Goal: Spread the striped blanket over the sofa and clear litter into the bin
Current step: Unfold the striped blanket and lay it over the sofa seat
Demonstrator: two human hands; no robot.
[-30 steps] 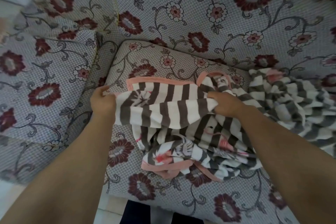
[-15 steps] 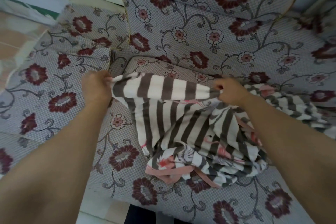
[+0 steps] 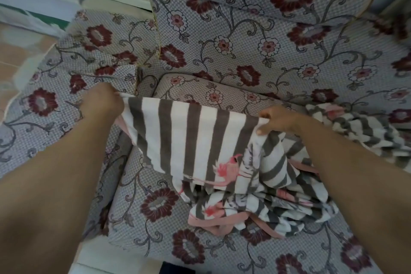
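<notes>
Blanket (image 3: 195, 140): striped grey/white w/ pink trim, sitting centre frame on sofa (image 3: 244, 46) seat cushion; top edge being held taut btwn both hands, remainder lying bunched lower right, more trailing to right edge.
L hand (image 3: 103, 101): centre left of frame, clenching blanket's left corner.
R hand (image 3: 278, 119): centre right, pinching top edge, thumb underneath.
Sofa: floral grey/maroon cover, filling most of frame.
Floor (image 3: 13, 51): tiles showing upper left.
</notes>
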